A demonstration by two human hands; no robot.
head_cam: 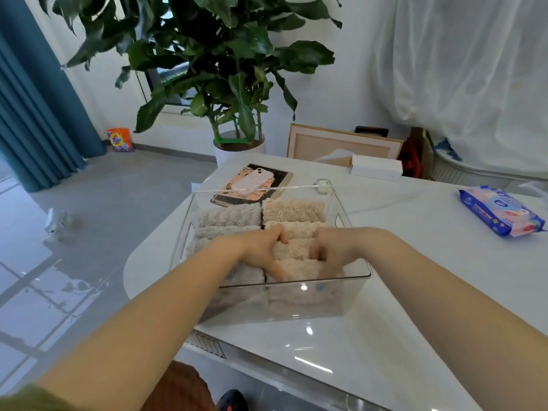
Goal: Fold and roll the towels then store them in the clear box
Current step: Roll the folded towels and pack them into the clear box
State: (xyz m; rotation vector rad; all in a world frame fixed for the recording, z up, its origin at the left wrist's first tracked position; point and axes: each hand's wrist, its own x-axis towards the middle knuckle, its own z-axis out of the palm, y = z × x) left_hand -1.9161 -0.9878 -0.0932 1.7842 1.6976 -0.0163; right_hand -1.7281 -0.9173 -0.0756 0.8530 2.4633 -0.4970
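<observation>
A clear box stands on the white table, filled with rolled towels in two columns: grey rolls on the left, beige rolls on the right. Both my hands reach into the box. My left hand grips the left end of a beige rolled towel in the right column. My right hand holds the right end of the same roll, fingers curled down into the box. Another beige roll lies in front of it at the near wall.
Behind the box lie a phone on a patterned pad and a white tissue box. A blue wet-wipe pack sits at the right. A potted plant stands beyond the table's far edge. Table edge runs along the left.
</observation>
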